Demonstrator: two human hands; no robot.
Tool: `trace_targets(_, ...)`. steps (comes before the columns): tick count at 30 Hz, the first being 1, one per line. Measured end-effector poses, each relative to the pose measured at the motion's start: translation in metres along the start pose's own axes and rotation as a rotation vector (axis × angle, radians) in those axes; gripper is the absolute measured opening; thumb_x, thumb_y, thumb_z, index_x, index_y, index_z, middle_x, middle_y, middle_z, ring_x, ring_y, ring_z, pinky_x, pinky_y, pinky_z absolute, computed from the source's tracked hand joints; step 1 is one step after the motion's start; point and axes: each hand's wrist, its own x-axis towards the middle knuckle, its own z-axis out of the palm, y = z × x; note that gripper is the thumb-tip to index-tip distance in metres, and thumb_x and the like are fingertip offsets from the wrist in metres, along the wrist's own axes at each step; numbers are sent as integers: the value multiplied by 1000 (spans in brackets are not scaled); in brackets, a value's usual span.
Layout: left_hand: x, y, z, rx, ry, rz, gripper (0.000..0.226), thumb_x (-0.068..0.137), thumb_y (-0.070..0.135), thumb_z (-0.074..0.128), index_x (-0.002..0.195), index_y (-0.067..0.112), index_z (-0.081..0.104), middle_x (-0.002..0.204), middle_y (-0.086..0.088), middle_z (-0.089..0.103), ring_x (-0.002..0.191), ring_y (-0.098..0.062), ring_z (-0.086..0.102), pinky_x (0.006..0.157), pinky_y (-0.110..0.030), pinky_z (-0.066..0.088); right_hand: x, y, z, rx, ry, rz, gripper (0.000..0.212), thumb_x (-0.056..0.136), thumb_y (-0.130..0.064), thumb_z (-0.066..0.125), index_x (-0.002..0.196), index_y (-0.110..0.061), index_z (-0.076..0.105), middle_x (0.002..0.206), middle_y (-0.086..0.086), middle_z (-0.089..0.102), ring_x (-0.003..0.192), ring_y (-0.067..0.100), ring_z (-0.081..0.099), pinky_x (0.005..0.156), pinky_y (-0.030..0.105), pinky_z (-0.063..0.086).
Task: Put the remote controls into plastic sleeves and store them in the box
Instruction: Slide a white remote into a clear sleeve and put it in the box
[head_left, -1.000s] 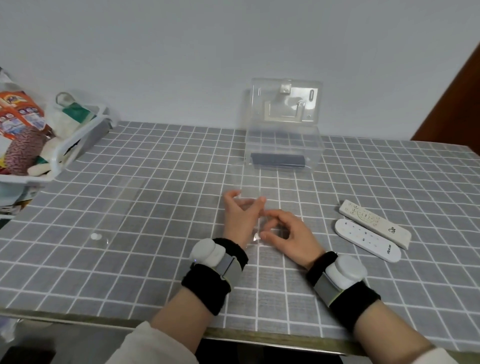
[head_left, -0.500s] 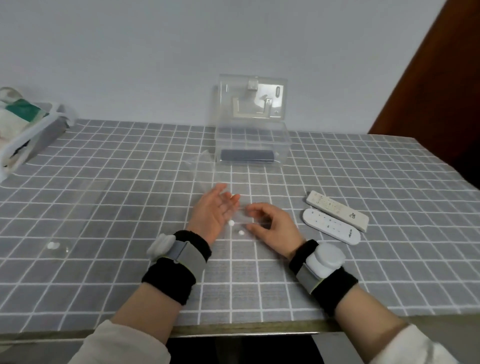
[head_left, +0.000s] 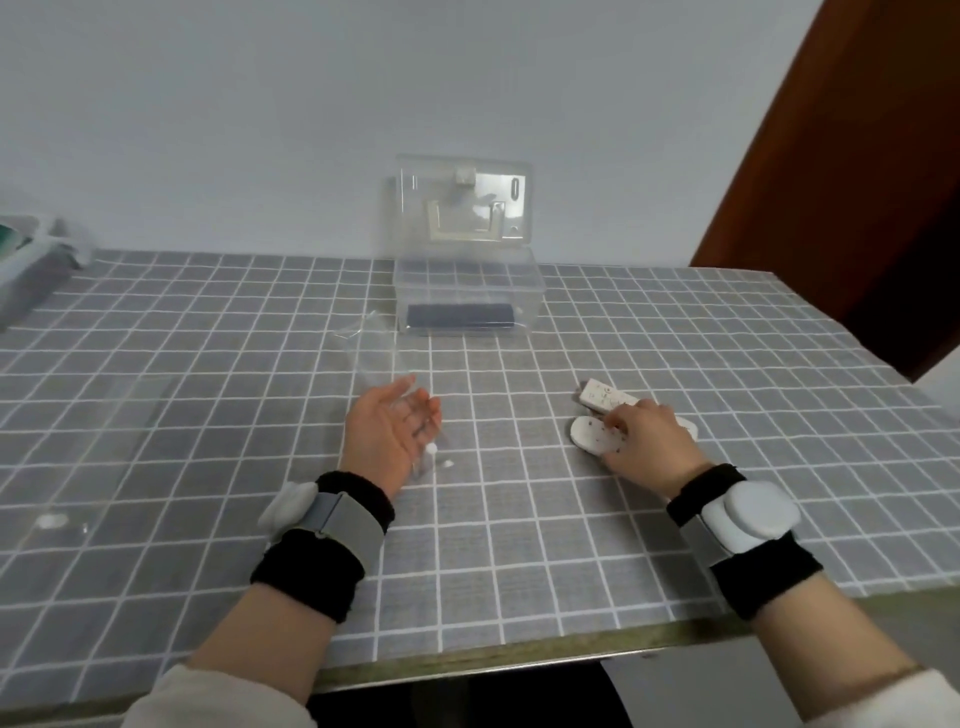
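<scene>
A clear plastic sleeve (head_left: 379, 358) lies mid-table, its far end lifted a little. My left hand (head_left: 389, 434) rests at its near end, palm turned right and fingers straight, seen partly through the plastic. Two white remotes lie to the right: a rectangular one (head_left: 605, 396) and a rounded one (head_left: 592, 435) in front of it. My right hand (head_left: 647, 439) lies over both, with its fingers curled round the rounded remote. The clear box (head_left: 524, 291) stands at the back with its lid (head_left: 462, 202) up and a dark remote (head_left: 460, 316) inside.
Another clear sleeve (head_left: 88, 457) lies flat on the left of the grey checked tablecloth. A white basket (head_left: 36, 254) sits at the far left edge. A brown door (head_left: 857, 156) stands behind the table's right side. The table's front edge runs just under my wrists.
My right hand has let go of the sleeve and moved right onto the white remotes. My left hand stays at the sleeve. The view has turned right.
</scene>
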Motion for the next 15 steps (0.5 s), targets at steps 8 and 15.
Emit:
trace_targets(8, -1, 1, 0, -5, 26, -15, 25, 93, 15, 42, 113, 4, 49, 100, -12, 58, 90, -25, 60, 76, -33, 49, -10, -49, 18, 226, 78, -196, 41, 75, -33, 70, 109, -13, 60, 101, 5, 59, 94, 21, 56, 80, 29, 43)
trace_targets(15, -2, 4, 1, -2, 62, 3, 43, 97, 15, 41, 138, 1, 37, 135, -17, 48, 102, -24, 57, 84, -32, 47, -7, -76, 34, 238, -95, -377, 60, 75, -31, 70, 127, -9, 47, 134, 8, 43, 120, 20, 45, 97, 20, 30)
